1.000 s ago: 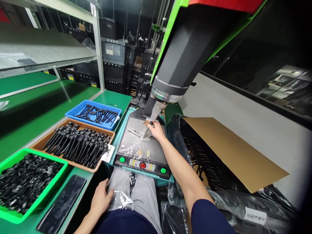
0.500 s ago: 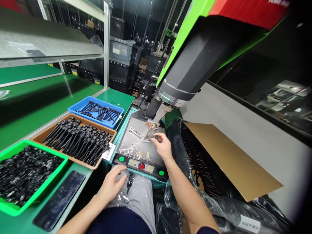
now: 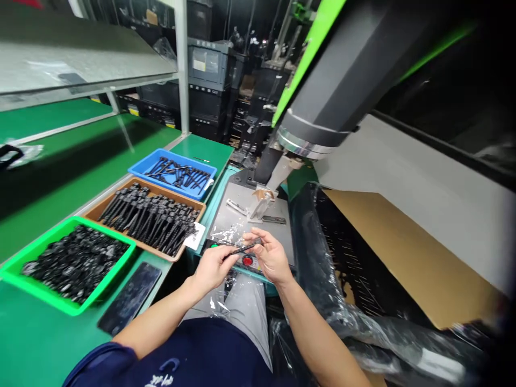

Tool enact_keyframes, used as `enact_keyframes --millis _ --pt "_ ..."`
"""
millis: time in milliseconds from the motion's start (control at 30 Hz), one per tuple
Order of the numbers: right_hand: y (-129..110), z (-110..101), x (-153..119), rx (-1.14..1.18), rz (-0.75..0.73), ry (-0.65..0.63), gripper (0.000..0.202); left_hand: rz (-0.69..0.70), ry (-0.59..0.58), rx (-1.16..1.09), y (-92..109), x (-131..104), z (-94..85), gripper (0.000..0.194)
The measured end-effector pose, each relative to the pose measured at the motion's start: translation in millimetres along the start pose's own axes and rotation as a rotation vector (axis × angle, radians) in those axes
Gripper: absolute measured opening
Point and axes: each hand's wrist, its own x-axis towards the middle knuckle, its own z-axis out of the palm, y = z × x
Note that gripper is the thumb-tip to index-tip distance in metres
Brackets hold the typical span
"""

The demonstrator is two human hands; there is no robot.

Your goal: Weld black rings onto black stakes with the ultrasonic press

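Note:
A slim black rod-shaped part with a thicker head (image 3: 244, 249) spans the gap between my two hands, above the front of the machine base. My left hand (image 3: 213, 267) pinches its thin end between thumb and fingers. At the thicker end, my right hand (image 3: 274, 259) grips it, some fingers curled around. Just beyond the hands stands a small metal fixture (image 3: 258, 207) on the grey base plate (image 3: 220, 220). A dark flat bar (image 3: 274, 219) lies to the right of the fixture. The red button (image 3: 247, 260) shows just below the part.
Left of the base are a blue tray (image 3: 139, 171) and a brown tray (image 3: 94, 212) of black rod parts, and a green tray (image 3: 44, 298) of small black pieces. A phone (image 3: 129, 298) lies nearby. The machine head (image 3: 308, 142) hangs overhead; cardboard (image 3: 403, 252) leans right.
My right hand has drawn back from the fixture towards me. My left hand has risen to meet it, and both now hold the black rod part. The view has shifted slightly.

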Motion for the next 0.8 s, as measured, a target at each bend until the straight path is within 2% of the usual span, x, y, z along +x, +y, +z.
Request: enact_keyframes --millis 133,333,433,533,600,700,800 --pt "6.1 11.7 0.2 -0.162 0.094 -0.128 0.049 -0.08 -0.032 -0.026 -4.9 -14.0 -13.3 0.03" --pt "42.0 44.8 10.5 -0.304 0.054 -0.085 0.042 -0.098 0.007 0.156 -9.1 -34.2 -36.2 0.02" --pt "50.8 54.7 10.4 -0.317 0.054 -0.182 0.056 -0.141 -0.006 0.213 -8.6 -43.4 -56.1 0.016" --pt "48.4 50.6 8.9 -0.299 0.06 -0.247 0.068 -0.204 0.096 0.303 -15.5 -46.9 -100.6 0.018" --pt "45.4 42.0 7.1 -0.294 0.064 -0.241 0.063 -0.264 0.263 0.424 -29.2 -44.9 -145.1 0.02" --pt "44.3 27.4 2.4 -0.313 0.094 -0.212 0.055 -0.419 0.456 0.703 -62.4 -36.2 -219.3 0.023" --pt "46.7 16.8 -4.4 -0.334 0.137 -0.199 0.054 -0.706 0.439 0.868 -99.3 -24.1 -275.8 0.025"
